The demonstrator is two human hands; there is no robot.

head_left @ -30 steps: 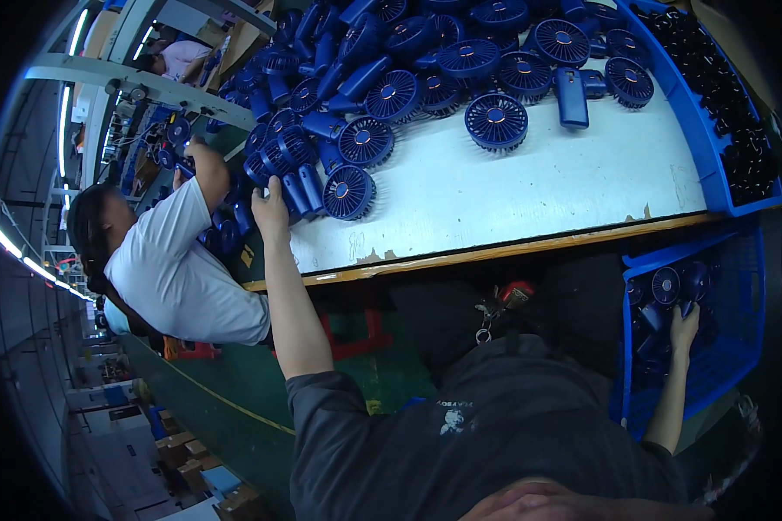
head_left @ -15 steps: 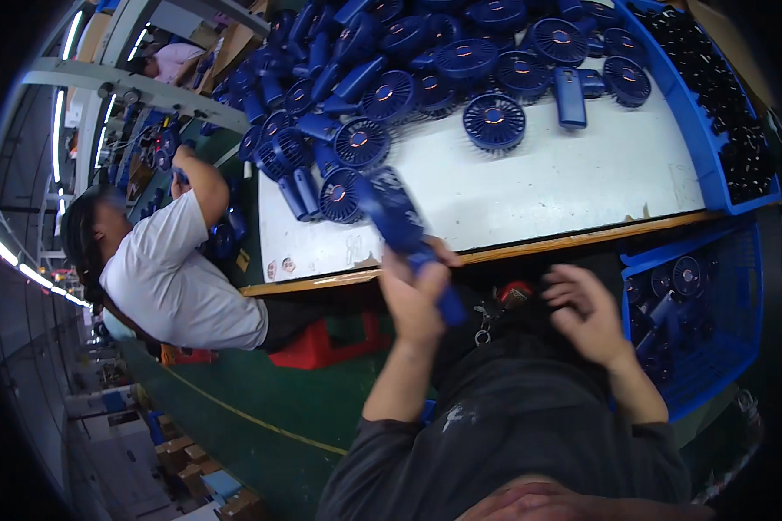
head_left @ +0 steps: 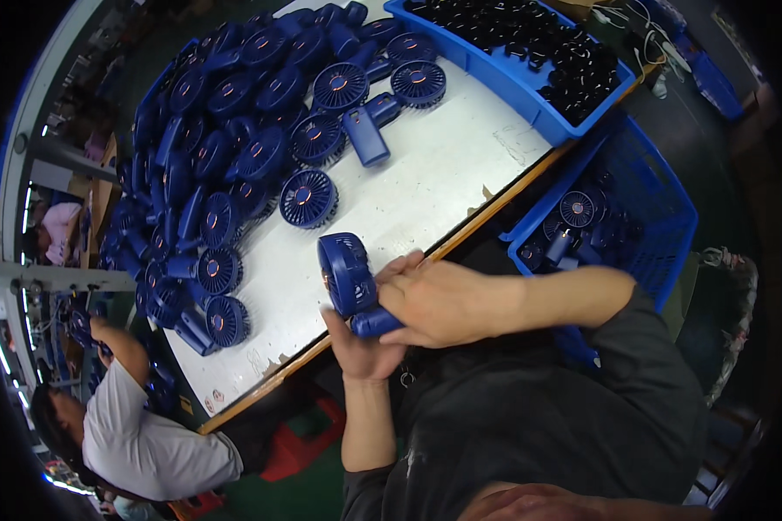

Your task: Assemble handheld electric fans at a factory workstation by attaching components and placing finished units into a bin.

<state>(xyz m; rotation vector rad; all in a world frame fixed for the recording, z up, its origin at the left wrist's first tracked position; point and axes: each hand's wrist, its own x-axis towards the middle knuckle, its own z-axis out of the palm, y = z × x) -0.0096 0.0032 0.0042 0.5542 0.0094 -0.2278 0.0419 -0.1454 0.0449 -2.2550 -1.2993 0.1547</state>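
A dark blue handheld fan (head_left: pixel 345 273) is held just above the near edge of the white-topped table, its round head tilted up and to the left. My left hand (head_left: pixel 362 349) supports it from below, closed about the handle with the thumb at the fan's left side. Across the handle from the right comes my right hand (head_left: pixel 447 302), its fingers bent round it and partly hidden. Beyond my hands, another blue fan (head_left: pixel 308 198) lies on the table (head_left: pixel 408 204), beside a large heap of similar fans (head_left: pixel 235 95).
A blue tray (head_left: pixel 513 82) of small black parts stands at the table's far right. Below the wooden table edge (head_left: pixel 487 208), a blue crate (head_left: pixel 660 217) holds more fans. At the left a co-worker in a white shirt (head_left: pixel 152 447) sits on a red stool (head_left: pixel 291 451).
My right hand has come from beside my lap onto the fan that my left hand holds. The fan's head has turned. My view has swung right, so the table now slants.
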